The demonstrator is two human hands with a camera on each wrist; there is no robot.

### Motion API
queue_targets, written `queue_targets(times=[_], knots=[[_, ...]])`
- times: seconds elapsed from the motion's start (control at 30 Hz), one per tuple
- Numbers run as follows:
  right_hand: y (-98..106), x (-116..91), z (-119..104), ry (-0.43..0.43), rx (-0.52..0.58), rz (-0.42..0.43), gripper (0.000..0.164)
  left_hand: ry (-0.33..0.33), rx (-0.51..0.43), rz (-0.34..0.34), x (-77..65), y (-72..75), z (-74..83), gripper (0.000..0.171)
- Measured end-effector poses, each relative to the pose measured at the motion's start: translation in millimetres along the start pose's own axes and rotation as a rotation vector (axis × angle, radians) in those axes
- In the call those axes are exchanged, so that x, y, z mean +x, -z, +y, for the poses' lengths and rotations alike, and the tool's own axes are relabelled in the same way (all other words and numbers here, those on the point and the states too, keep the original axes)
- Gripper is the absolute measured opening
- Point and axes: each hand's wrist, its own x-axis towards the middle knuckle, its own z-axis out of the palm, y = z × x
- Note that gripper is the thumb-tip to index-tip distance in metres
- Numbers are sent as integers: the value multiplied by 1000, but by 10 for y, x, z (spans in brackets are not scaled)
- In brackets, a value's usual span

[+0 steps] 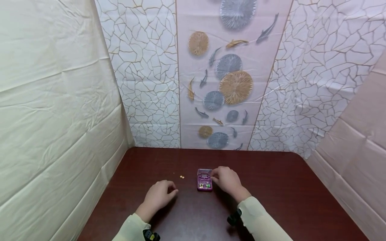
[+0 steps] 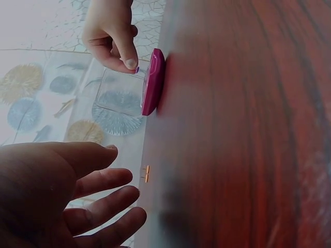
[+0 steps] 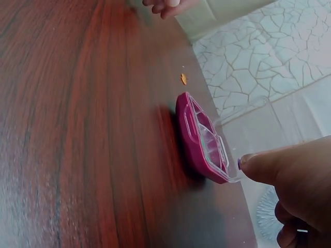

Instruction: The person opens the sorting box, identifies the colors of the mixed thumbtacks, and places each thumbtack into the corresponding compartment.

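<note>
A magenta compartment box [image 1: 199,184] stands on the table, its clear lid [image 2: 120,93] raised at the far side. Small yellow and green pieces lie in its near compartments. At the box's right edge, my right hand [image 1: 227,180] pinches a small purple piece [image 2: 137,70] between thumb and finger, above the box in the wrist views. Two gold thumbtacks [image 2: 148,169] lie on the table left of the box, thin points upward. My left hand [image 1: 159,194] hovers or rests nearer me, left of the box, fingers loosely bent and holding nothing.
The dark red-brown wooden table [image 1: 271,194] has rounded far corners. A patterned cloth [image 1: 147,83] hangs behind it, with cream cloth [image 1: 54,117] along the left and more cloth on the right. Wrist devices [image 1: 150,235] are strapped over both pale sleeves.
</note>
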Motion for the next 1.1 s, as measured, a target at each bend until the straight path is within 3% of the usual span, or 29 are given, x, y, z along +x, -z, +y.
queue_targets(times=[0.33,1.1], knots=[[-87,43,-21,39,-31,16,8,16,10,5,2,16,-4,11],[-106,53,-13,14,-27,16,12,15,20,5,27,-8,-23,12]])
